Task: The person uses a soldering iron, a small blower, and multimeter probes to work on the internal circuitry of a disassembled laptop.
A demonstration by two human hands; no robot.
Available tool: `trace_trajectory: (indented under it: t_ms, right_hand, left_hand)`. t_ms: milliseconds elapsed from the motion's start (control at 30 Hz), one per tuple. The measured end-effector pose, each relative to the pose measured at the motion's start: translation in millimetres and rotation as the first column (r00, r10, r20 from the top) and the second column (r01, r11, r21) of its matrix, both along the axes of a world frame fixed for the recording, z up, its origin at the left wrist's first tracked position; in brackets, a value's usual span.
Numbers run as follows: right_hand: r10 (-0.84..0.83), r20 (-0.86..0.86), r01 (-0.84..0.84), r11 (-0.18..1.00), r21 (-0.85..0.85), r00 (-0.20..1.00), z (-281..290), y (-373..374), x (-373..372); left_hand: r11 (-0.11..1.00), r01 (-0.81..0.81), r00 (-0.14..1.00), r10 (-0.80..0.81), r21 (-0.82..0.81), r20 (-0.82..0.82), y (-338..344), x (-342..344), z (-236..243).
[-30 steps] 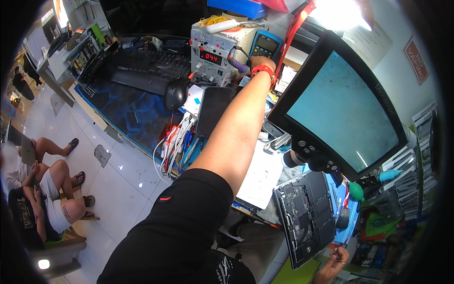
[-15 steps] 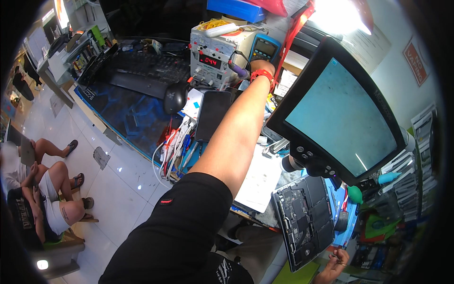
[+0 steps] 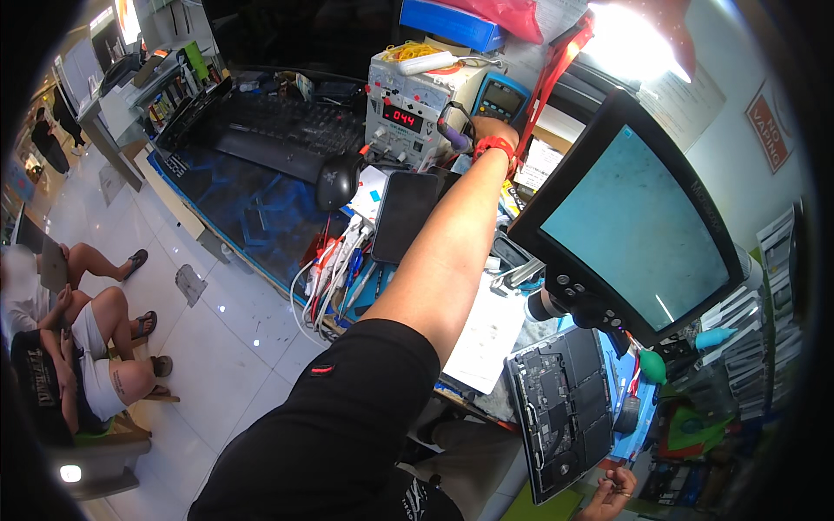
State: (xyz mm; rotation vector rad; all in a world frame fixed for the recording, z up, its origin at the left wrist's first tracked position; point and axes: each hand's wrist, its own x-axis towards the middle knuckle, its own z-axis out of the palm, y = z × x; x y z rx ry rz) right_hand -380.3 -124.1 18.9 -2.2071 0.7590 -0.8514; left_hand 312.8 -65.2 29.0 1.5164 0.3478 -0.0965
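My left hand (image 3: pixel 493 132), wearing a red band at the wrist, is stretched up the bench beside a blue multimeter (image 3: pixel 499 100) and a purple-handled tool (image 3: pixel 456 135); its fingers are mostly hidden. Left of it stands a power supply (image 3: pixel 404 117) with a red display. My right hand (image 3: pixel 615 491) is low at the right, fingers curled at something too small to make out, by an opened laptop (image 3: pixel 560 417) with bare internals and batteries. A microscope monitor (image 3: pixel 638 217) stands right of my left arm, and a black phone (image 3: pixel 402 217) lies left of it.
A keyboard (image 3: pixel 287 143), mouse (image 3: pixel 337 181), tangled cables (image 3: pixel 334 269), white paper (image 3: pixel 486 347), green air blower (image 3: pixel 651 366) and bright lamp (image 3: pixel 630 39) crowd the bench. At left, seated people (image 3: pixel 122 382) are beside the bench on tiled floor.
The whole scene has shifted slightly right and down in the picture. My left hand stays by the multimeter, and my right hand stays low by the laptop with fingers curled.
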Motion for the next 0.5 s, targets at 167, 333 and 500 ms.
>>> trace_trajectory:
  t_ms: [167,333,500]
  right_hand:
    - [0.034,0.012,-0.034,0.999,0.003,0.999,-2,-4,6]
    - [0.009,0.016,-0.009,1.0,-0.019,1.0,1,-4,1]
    - [-0.006,0.047,0.005,1.0,0.027,0.999,-2,-7,0]
  left_hand:
    - [0.993,-0.114,0.992,0.115,-0.01,0.051,-7,36,-28]
    - [0.998,-0.061,0.996,0.06,0.012,0.062,-19,36,-35]
    - [0.995,-0.096,0.994,0.095,0.007,0.058,-12,36,-29]
